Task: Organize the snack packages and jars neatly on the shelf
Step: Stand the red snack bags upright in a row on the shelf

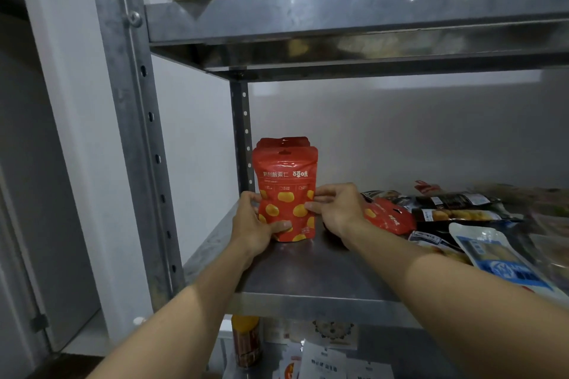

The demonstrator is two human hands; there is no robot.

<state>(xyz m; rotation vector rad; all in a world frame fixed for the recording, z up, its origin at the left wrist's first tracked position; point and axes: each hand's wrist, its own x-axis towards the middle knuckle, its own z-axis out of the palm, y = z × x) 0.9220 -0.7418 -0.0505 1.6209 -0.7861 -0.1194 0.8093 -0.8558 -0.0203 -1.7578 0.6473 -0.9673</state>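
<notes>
So the person is mid-step on the standing-up part: a red pouch (284, 194) with yellow chestnut pictures stands upright at the back left corner of the middle shelf (308, 268), right by the rear post (241, 132). The left hand (252, 221) wraps the pouch's left edge with the thumb laid across the lower front. The right hand (335, 209) pinches the right edge between thumb and fingertips. At least one more matching pouch (283, 142) peeks out just behind it, so it looks like a row is being built front to back.

Next move is probably squaring this one against the one behind, letting go gently so it doesn't flop, then reaching for the spare red pouch (388, 217) lying flat just beside the right wrist.

As for what's in what: all pouches are sealed, so the contents can't be seen, only the print. To the right, the middle shelf holds a loose heap of dark packets (455, 201) and a blue-and-white packet (498, 258). The upper shelf (338, 18) carries boxes and bags. Below, there's a jar (246, 338) with an orange top, too blurry to read.
</notes>
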